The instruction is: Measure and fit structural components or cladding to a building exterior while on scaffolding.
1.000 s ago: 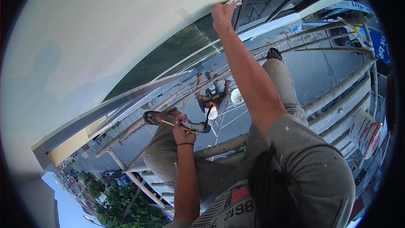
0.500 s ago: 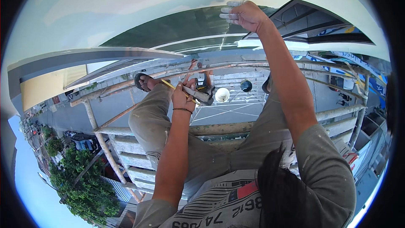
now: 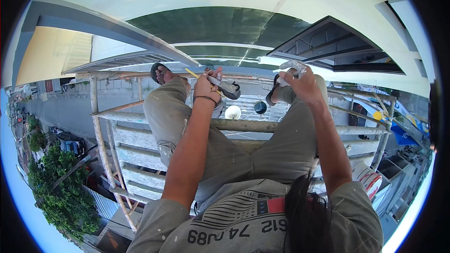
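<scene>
Just in front of the left shin, the left hand [image 3: 205,88] is closed around a thin yellow stick [image 3: 191,73] and a grey tool [image 3: 229,90], whose dark, bulky end juts out to the right of the fist. The stick slants across the hand, its upper end poking out at the left. A dark wristband [image 3: 206,98] circles that wrist.

Well apart, over the right leg, the right hand [image 3: 303,84] is raised with its fingers bent and smeared white; whether anything is pinched between them I cannot tell.

Around the hands are the person's spread knees in paint-spotted trousers [image 3: 253,161], with a dark sandal [image 3: 153,71] on the left foot. Between the legs, down below, a round white bucket [image 3: 232,112] stands beside a dark one [image 3: 260,107]. Scaffold poles [image 3: 243,125] and pale slats [image 3: 138,138] run under and beside the legs, and a white-and-red bucket [image 3: 368,178] is near the right elbow.

Farther out, a dark green panel [image 3: 211,26] and a dark-framed window [image 3: 337,44] are set in a cream wall [image 3: 328,0]. Far below at left is a leafy tree [image 3: 61,192].
</scene>
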`<state>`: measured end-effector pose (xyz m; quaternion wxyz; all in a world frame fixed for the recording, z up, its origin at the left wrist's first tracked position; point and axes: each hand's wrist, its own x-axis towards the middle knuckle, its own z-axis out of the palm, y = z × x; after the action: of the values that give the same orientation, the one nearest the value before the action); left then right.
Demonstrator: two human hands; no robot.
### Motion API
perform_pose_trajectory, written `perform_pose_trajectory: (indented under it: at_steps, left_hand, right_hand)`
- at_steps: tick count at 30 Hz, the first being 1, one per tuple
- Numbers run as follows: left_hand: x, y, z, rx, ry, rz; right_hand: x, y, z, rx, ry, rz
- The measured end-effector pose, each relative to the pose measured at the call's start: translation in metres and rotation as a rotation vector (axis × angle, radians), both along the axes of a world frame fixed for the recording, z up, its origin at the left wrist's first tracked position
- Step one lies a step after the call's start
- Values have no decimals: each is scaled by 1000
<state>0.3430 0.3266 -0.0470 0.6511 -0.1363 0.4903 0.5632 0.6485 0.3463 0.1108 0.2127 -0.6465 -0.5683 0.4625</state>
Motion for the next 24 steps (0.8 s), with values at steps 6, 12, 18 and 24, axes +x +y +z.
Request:
perform_pose_trajectory:
  at_steps: [6, 12, 18, 24]
  left_hand:
    - [15, -6, 33, 148, -140, -273]
    - [-12, 21, 51, 217, -295, -240]
    - [-27, 40, 55, 89, -384, -194]
    - [-11, 50, 77, -11, -411, -159]
  right_hand:
    - [-107, -49, -7, 194, -256, 681]
    - [-151, -30, -55, 322, -392, 608]
    - [-167, 4, -40, 164, -383, 597]
    - [-160, 11, -87, 343, -13, 456]
